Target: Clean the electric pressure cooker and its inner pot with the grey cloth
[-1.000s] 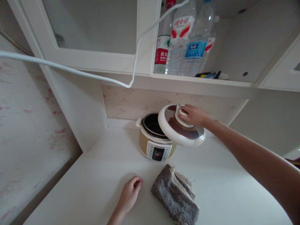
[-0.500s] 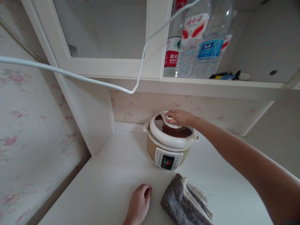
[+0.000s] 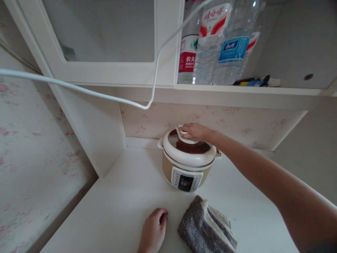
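A cream and tan electric pressure cooker (image 3: 168, 168) stands on the white counter against the back wall. Its round lid (image 3: 185, 160) has a dark reddish-brown top and sits on the pot. My right hand (image 3: 196, 131) is closed around the lid handle (image 3: 190, 141), reaching in from the right. Low in the picture, my left hand (image 3: 154, 226) rests on the counter with its fingers curled in and nothing visible in them. Just right of it lies a folded grey and beige cloth (image 3: 204, 225), in front of the cooker.
Overhead, a white cabinet (image 3: 113, 79) with a glass-paned door runs across the back. Several plastic bottles (image 3: 209, 59) and small items (image 3: 255, 82) stand on its open shelf (image 3: 244, 90). A white cable (image 3: 105, 95) hangs across the upper left, close to the camera.
The view has shifted a little. The lid has moved slightly left relative to the pot and sits more evenly on it, my right hand still on its handle. My left hand stays curled.
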`<state>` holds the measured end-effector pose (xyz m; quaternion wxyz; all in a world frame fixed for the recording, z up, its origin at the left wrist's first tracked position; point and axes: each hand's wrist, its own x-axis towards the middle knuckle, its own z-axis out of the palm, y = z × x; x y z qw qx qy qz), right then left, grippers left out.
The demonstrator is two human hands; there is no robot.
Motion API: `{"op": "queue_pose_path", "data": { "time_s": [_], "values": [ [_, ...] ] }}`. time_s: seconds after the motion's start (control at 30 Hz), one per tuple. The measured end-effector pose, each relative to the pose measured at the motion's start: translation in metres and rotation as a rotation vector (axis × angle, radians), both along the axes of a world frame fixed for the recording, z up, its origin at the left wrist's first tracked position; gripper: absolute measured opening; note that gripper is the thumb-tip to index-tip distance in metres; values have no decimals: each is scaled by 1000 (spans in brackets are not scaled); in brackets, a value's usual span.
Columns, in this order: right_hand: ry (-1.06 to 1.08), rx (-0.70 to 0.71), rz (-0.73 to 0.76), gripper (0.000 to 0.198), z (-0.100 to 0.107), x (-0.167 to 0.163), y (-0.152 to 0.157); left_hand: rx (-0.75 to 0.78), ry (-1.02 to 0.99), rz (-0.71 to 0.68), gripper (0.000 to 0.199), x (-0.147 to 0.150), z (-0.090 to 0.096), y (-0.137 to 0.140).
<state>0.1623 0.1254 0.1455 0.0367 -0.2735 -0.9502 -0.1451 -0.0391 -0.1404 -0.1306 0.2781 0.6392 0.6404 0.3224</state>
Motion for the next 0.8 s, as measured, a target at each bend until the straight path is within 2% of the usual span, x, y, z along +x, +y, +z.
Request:
{"op": "queue_pose_path", "data": {
  "time_s": [0.17,0.27,0.33,0.4,0.5,0.6,0.7,0.8],
  "values": [
    [26,10,-57,41,-2,0,-3,-22,-61,8,27,0,-4,-3],
    [34,-10,-88,40,-1,-1,-6,-200,-276,-12,30,-7,3,6],
    [73,-21,-138,39,-2,-4,-8,-312,-480,17,39,-17,21,23],
    [128,-31,-225,40,-5,-7,-10,-232,-577,111,44,-29,51,50],
    [187,-6,-346,51,-10,-13,-12,-100,-591,208,39,-44,105,105],
    [201,57,-367,58,-15,-16,-12,-105,-537,249,40,-50,144,159],
    [197,94,-343,50,-17,-16,-11,-150,-509,229,48,-45,158,199],
    [198,108,-331,45,-18,-14,-8,-170,-465,194,54,-33,156,223]
  ]
}}
